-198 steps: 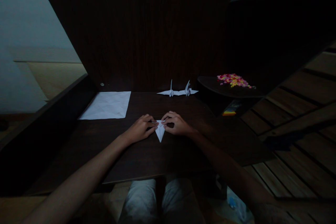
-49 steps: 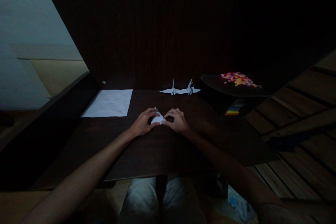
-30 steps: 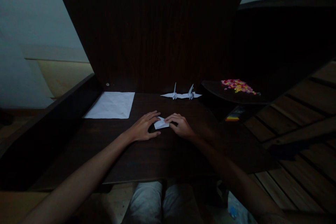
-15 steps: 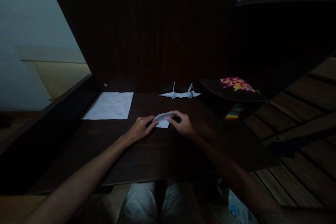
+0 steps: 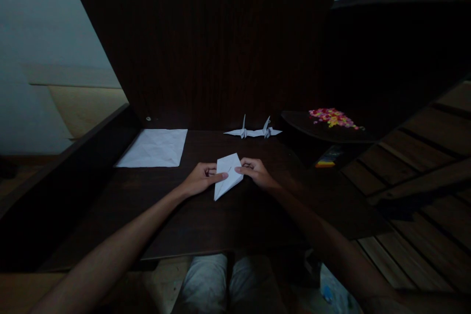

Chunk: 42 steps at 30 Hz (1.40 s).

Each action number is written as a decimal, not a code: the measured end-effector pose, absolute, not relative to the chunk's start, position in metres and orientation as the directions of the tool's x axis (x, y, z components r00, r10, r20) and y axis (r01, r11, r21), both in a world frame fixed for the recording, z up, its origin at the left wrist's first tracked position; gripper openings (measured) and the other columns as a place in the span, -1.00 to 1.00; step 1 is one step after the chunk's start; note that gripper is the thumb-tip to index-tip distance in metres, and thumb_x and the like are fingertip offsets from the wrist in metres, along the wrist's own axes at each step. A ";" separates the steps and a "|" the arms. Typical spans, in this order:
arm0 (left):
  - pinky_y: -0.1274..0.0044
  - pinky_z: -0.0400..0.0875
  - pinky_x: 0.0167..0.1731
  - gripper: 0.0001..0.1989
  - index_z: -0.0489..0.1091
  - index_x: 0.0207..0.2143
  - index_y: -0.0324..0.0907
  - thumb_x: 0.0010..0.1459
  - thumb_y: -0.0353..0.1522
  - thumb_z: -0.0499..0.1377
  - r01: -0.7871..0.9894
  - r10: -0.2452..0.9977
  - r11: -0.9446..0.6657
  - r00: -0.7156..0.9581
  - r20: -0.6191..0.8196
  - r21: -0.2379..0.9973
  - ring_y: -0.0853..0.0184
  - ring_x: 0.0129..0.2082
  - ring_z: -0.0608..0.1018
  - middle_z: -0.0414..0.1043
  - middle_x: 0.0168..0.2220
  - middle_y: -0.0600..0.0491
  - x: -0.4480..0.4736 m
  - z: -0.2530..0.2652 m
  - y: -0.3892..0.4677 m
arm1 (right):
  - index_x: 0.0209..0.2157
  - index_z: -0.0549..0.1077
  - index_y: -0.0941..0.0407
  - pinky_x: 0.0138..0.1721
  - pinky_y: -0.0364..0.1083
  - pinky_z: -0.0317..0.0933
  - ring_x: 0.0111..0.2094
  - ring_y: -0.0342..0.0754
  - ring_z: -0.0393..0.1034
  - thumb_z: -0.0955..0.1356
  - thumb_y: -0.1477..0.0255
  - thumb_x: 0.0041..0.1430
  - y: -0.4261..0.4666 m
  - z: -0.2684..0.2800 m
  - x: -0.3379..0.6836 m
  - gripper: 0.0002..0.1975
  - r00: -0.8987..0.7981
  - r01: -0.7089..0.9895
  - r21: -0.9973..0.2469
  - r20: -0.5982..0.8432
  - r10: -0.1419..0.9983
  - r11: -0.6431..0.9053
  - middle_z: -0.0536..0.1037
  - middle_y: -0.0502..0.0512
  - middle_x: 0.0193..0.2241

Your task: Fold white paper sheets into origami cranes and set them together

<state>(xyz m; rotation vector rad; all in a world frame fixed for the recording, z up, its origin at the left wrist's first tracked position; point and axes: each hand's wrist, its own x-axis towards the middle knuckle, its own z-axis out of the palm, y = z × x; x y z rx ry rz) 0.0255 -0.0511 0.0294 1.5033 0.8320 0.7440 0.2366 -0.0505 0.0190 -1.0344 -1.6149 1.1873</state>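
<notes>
A folded piece of white paper [image 5: 227,171], kite-shaped with a crease down its middle, is held between both hands above the dark desk. My left hand [image 5: 202,177] grips its left edge, thumb on top and fingers bent behind. On the opposite edge, my right hand [image 5: 254,171] pinches the paper with thumb in front and fingers behind. One point of the paper faces down toward me. Behind it, two white origami cranes [image 5: 253,133] stand side by side at the back of the desk.
A flat white paper sheet [image 5: 154,148] lies at the desk's back left. To the right, a pile of small pink and yellow pieces [image 5: 335,118] rests on a curved shelf [image 5: 305,125]. Beneath that shelf is a yellow and orange item [image 5: 325,163]. A raised side panel [image 5: 73,167] borders the desk's left.
The paper was partly opened and tilted between the hands; now it is flattened into a kite shape, its point toward me. Both thumbs have moved onto its face.
</notes>
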 end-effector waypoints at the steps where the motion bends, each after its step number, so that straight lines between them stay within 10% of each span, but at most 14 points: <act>1: 0.48 0.42 -0.36 -0.66 0.49 -0.32 -0.28 -0.09 -0.20 0.31 0.072 0.840 -0.030 0.543 -0.014 0.997 0.28 -0.38 0.56 0.56 -0.36 0.00 0.026 0.029 -0.051 | -0.55 0.40 0.14 -0.42 -0.15 0.21 -0.49 -0.13 0.33 0.42 0.26 -0.08 -0.051 0.019 0.236 -0.76 -0.307 0.128 -0.972 0.153 0.939 0.200 0.43 -0.04 -0.57; 10: 0.43 0.43 -0.28 -0.60 0.50 -0.29 -0.29 -0.12 -0.17 0.33 0.004 0.923 -0.021 0.383 0.018 1.000 0.22 -0.32 0.57 0.57 -0.35 -0.02 0.026 0.029 -0.050 | -0.32 0.41 0.12 -0.49 -0.16 0.22 -0.57 -0.18 0.32 0.42 0.15 -0.05 -0.057 0.018 0.230 -0.65 -0.396 -0.050 -0.987 0.163 0.904 0.156 0.46 -0.02 -0.47; 42: 0.54 0.28 -0.30 -0.84 0.53 -0.44 -0.22 -0.10 -0.32 0.28 -0.102 0.934 -0.033 0.350 0.067 0.994 0.33 -0.38 0.47 0.50 -0.43 0.08 0.025 0.026 -0.049 | -0.53 0.40 0.18 -0.60 -0.20 0.17 -0.65 -0.20 0.30 0.42 0.25 -0.05 -0.058 0.017 0.228 -0.73 -0.402 0.036 -0.993 0.086 0.912 0.109 0.43 -0.04 -0.65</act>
